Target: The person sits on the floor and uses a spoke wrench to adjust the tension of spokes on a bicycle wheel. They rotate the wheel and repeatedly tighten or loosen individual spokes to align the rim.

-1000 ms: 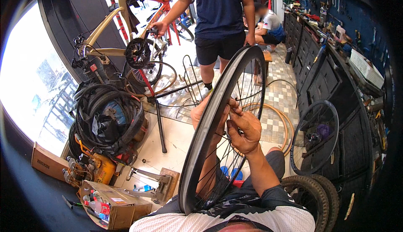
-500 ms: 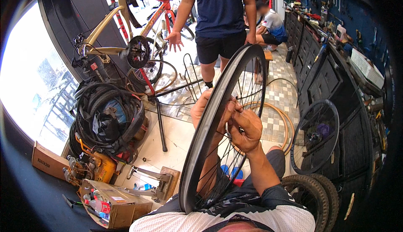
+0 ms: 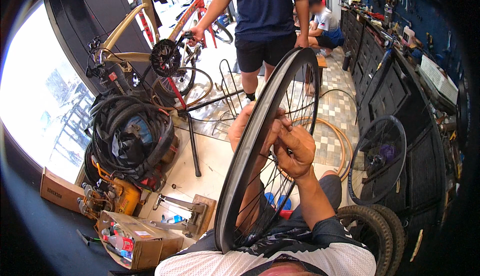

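Note:
A black bicycle wheel (image 3: 235, 181) with a pale strip along its rim stands tilted upright in front of me, its lower edge near my chest. My left hand (image 3: 241, 126) is closed round the rim from the left; the rim hides part of it, and its fingertips reach the spokes. On the spoke side, my right hand (image 3: 296, 150) is closed in a pinch close to those fingertips. Whatever small thing sits between the right fingers is hidden. Thin black spokes (image 3: 252, 196) run down past both wrists.
A co-worker (image 3: 265, 16) stands just beyond the wheel, one hand at a pedal (image 3: 188, 35) of a bike on a stand. Left lie coiled tyres (image 3: 107, 121), a yellow compressor (image 3: 120, 196) and a cardboard box (image 3: 155, 248). Right are another wheel (image 3: 354, 176) and dark drawers (image 3: 385, 91).
The co-worker's hand, spread open before, has moved up and left to the bike's pedal. The blurred crank now looks still. My hands and the wheel have barely shifted.

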The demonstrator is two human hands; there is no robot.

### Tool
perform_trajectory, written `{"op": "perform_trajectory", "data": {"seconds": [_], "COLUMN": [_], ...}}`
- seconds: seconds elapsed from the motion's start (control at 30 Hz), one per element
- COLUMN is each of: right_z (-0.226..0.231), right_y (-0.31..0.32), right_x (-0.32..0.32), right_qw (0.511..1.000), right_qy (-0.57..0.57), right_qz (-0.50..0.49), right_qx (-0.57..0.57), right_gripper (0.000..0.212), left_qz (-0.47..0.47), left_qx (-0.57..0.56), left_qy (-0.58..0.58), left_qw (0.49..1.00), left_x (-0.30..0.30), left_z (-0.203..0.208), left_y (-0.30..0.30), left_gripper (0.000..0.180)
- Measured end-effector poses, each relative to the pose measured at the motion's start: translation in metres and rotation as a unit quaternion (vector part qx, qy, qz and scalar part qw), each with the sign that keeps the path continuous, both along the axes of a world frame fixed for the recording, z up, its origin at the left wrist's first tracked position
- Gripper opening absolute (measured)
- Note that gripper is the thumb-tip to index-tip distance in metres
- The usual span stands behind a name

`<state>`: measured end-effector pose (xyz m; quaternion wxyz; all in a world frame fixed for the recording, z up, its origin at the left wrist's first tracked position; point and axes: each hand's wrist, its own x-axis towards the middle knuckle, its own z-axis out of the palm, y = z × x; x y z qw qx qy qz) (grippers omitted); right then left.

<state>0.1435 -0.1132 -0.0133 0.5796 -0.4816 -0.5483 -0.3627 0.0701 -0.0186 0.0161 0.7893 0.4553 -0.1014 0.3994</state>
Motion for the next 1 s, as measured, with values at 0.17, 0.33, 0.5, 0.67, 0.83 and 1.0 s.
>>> {"op": "perform_trajectory", "data": {"seconds": [0.17, 0.33, 0.5, 0.67, 0.83, 1.0], "right_z": [0.004, 0.002, 0.005, 0.002, 0.003, 0.009], "right_y": [0.001, 0.001, 0.003, 0.001, 0.002, 0.004], "right_x": [-0.002, -0.003, -0.002, 0.003, 0.008, 0.006], "right_qw": [1.000, 1.000, 1.000, 0.999, 0.999, 1.000], "right_qy": [0.005, 0.008, 0.003, -0.012, -0.005, 0.006], "right_qz": [0.015, 0.003, 0.029, 0.017, 0.025, 0.022], "right_qx": [0.000, 0.000, -0.009, -0.025, -0.024, -0.013], "right_gripper": [0.044, 0.044, 0.046, 0.047, 0.051, 0.049], "left_qz": [0.083, 0.068, 0.068, 0.073, 0.181, 0.173], "left_qx": [0.042, 0.046, 0.065, 0.063, 0.114, 0.117], "left_qy": [-0.002, -0.037, -0.012, 0.002, 0.036, 0.026], "left_qw": [0.996, 0.996, 0.995, 0.995, 0.976, 0.978], "left_x": [-0.004, -0.007, 0.002, 0.002, -0.007, -0.012], "left_z": [0.013, 0.015, -0.003, 0.002, 0.027, 0.034], "left_y": [-0.003, -0.002, 0.012, 0.007, -0.003, -0.005], "left_gripper": [0.013, 0.014, 0.018, 0.018, 0.011, 0.011]}}
